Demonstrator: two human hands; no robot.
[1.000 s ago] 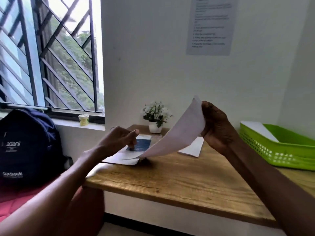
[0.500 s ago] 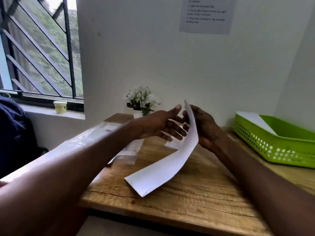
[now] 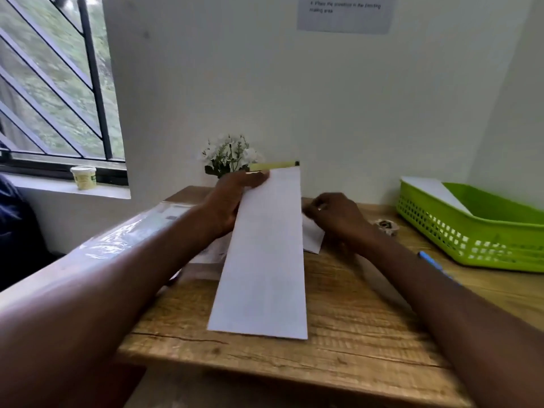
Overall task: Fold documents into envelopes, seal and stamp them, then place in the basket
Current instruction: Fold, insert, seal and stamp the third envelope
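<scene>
A long white paper sheet [image 3: 265, 260] slopes up from the wooden table [image 3: 353, 343], its near end resting on the wood and its far end raised. My left hand [image 3: 229, 201] grips the sheet's far left corner. My right hand [image 3: 338, 219] sits with curled fingers at the sheet's right edge, over a white envelope [image 3: 313, 240] lying on the table; whether it touches the sheet is hidden. The green basket [image 3: 471, 242] stands at the right with a white envelope [image 3: 435, 189] leaning inside it.
A clear plastic packet of papers [image 3: 153, 228] lies at the table's left. A blue pen [image 3: 432, 263] and a small brown object [image 3: 385, 226] lie near the basket. A potted flower [image 3: 226, 157] and a yellow strip [image 3: 273, 165] stand by the wall. A cup [image 3: 84, 178] sits on the sill.
My left hand came across from the papers at the left and took the sheet's far corner. The sheet turned flat towards me, and my right hand dropped to its right edge.
</scene>
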